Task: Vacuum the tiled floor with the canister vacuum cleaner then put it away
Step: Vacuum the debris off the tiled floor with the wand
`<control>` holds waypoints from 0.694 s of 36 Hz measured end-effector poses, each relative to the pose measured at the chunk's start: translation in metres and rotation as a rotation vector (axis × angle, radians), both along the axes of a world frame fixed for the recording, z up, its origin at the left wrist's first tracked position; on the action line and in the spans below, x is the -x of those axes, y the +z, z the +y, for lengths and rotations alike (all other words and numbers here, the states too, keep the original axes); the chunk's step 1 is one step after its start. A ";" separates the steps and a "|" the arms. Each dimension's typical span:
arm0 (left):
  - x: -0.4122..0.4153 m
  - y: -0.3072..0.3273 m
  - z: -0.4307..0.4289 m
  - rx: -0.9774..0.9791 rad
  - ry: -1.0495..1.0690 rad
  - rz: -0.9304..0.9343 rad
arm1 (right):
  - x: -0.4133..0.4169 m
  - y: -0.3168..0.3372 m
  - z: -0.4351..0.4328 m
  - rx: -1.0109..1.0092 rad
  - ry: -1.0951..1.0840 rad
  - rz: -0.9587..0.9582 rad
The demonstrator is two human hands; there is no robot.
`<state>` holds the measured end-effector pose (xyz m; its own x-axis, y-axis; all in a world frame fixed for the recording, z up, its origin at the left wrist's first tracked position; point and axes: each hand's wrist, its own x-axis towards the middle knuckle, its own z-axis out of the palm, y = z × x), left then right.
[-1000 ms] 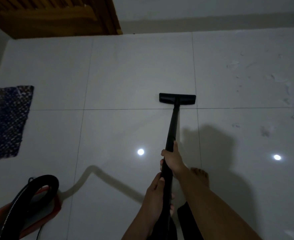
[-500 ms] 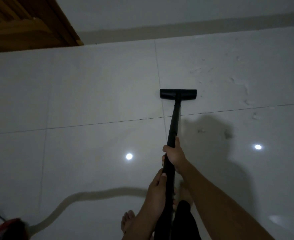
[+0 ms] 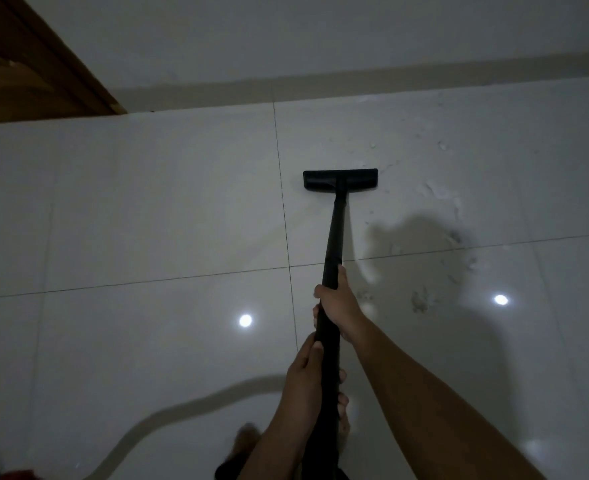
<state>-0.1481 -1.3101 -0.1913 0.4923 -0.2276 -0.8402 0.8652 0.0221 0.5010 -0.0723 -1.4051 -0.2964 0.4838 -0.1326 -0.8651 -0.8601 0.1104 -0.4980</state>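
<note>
Item: black rigid vacuum wand, running from the near centre towards the far wall and ending in a flat black rectangular floor nozzle. The nozzle lies flat on the glossy white tiled floor, just right of a tile joint. Right hand: fingers wrapped round the wand at mid-length, thumb laid along the tube. Left hand: nearer the body, fingers closed round the same wand. Pale grey flexible hose: curves across the near floor towards the near-left corner, where a sliver of red vacuum body shows, mostly cut off. Pale scraps of dirt: scattered to the right of the nozzle, with darker smudges nearer. Brown wooden door: far left. Bare foot: near centre, blurred. Two round light reflections: on the tiles, left and right of the hands.
</note>
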 end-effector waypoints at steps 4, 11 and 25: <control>-0.030 -0.003 -0.013 -0.007 -0.018 -0.021 | -0.029 -0.002 -0.013 0.008 0.001 -0.017; -0.097 -0.013 -0.024 -0.062 -0.012 -0.014 | -0.096 -0.009 -0.025 -0.003 -0.037 -0.023; -0.205 -0.037 -0.032 -0.039 0.040 -0.053 | -0.213 -0.033 -0.026 -0.018 0.035 -0.049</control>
<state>0.0574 -1.3421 -0.2286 0.5444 -0.1740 -0.8205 0.8362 0.0360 0.5472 0.1404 -1.4311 -0.3291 0.5293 -0.0995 -0.8426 -0.8385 0.0905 -0.5374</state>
